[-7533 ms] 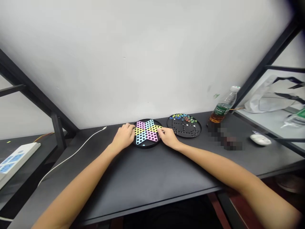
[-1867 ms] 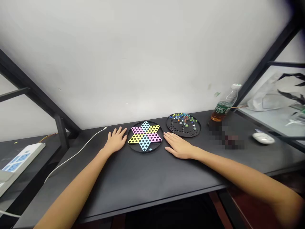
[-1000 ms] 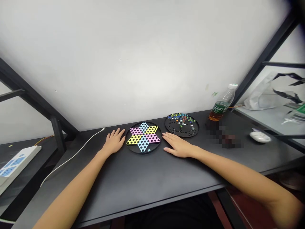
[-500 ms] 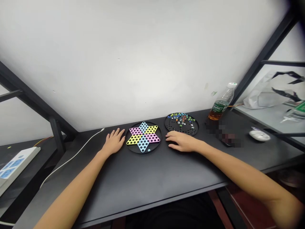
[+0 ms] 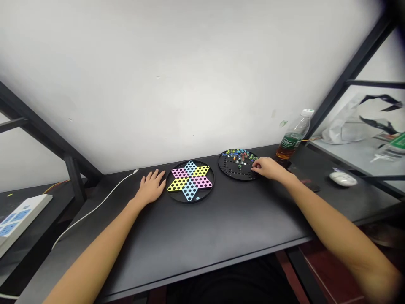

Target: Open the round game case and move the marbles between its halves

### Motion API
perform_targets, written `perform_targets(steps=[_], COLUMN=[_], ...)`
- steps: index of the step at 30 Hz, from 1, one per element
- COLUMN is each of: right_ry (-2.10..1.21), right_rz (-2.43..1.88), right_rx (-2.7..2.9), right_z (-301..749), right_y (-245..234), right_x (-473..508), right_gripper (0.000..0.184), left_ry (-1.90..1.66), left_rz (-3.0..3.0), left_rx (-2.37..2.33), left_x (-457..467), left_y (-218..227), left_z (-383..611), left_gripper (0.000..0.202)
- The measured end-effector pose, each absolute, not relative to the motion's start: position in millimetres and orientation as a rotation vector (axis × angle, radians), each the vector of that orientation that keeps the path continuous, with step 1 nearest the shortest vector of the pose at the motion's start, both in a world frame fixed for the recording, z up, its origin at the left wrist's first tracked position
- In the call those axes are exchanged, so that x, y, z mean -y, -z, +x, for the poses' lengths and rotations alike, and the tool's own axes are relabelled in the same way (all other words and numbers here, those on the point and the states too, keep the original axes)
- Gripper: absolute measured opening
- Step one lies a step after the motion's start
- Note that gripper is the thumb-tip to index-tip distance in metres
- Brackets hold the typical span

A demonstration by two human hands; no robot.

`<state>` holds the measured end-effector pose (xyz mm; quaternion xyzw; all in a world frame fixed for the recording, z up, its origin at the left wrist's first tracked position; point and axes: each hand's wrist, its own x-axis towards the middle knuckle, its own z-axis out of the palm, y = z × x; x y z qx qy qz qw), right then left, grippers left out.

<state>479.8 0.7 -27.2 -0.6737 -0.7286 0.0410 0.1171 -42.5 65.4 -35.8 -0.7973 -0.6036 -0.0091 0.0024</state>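
A round black game board (image 5: 190, 182) with a pastel six-pointed star full of holes lies at the back of the dark desk (image 5: 202, 236). My left hand (image 5: 151, 187) rests flat and open on the desk just left of it. To the right sits a second round black tray (image 5: 236, 168) with several coloured marbles (image 5: 240, 155) heaped at its far side. My right hand (image 5: 268, 168) is at that tray's right edge, fingers curled toward the marbles; whether they hold one is hidden.
A plastic bottle (image 5: 293, 140) of brown drink stands behind my right hand. A white mouse (image 5: 343, 179) lies far right. A white cable (image 5: 95, 206) runs across the left of the desk, toward a power strip (image 5: 15, 217). Black frame bars rise on both sides.
My right hand has left the desk beside the star board and moved right to the marble tray's edge, fingers curling. My left hand has stayed flat where it was.
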Motion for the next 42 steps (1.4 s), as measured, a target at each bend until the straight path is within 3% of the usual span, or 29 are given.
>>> perform_targets(steps=[4, 7, 11, 14, 21, 26, 30, 33, 37, 40, 42], right_ry=[-0.228, -0.508, -0.897, -0.760, -0.089, -0.089, -0.357, -0.926, -1.550, -1.537, -1.310], right_rz=[-1.869, -1.635, -1.384, -1.554, -1.724, -1.699, -1.656, -1.484, -1.158, -1.182, -1.380], right_rx=[1.902, 1.564, 1.313, 1.501, 2.199, 2.250, 1.891, 1.342, 0.836, 0.786, 0.920], right_z=[475, 475, 473, 468, 462, 464, 458, 462, 477, 477, 469], right_y=[23, 21, 21, 24, 39, 47, 40, 28, 12, 10, 13], right_x=[-1, -5, -19, -33, -51, -51, -49, -46, -41, -38, -38], right_gripper=[0.028, 0.038, 0.027, 0.019, 0.023, 0.018, 0.014, 0.019, 0.010, 0.009, 0.016], left_ry=[0.024, 0.019, 0.027, 0.023, 0.023, -0.045, -0.046, -0.044, -0.054, -0.057, -0.057], left_rz=[-2.507, -2.506, -2.520, -2.525, -2.523, -2.489, -2.485, -2.482, -2.479, -2.482, -2.485], left_rx=[1.885, 1.887, 1.895, 1.908, 1.905, 1.911, 1.896, 1.891, 1.895, 1.893, 1.897], left_x=[-65, -64, -64, -63, -62, -61, -61, -62, -63, -64, -63], left_y=[35, 35, 34, 34, 34, 31, 32, 33, 35, 35, 34], left_z=[-42, -41, -41, -41, -41, -40, -40, -41, -41, -41, -41], left_gripper=[0.060, 0.061, 0.061, 0.062, 0.061, 0.060, 0.060, 0.059, 0.060, 0.060, 0.060])
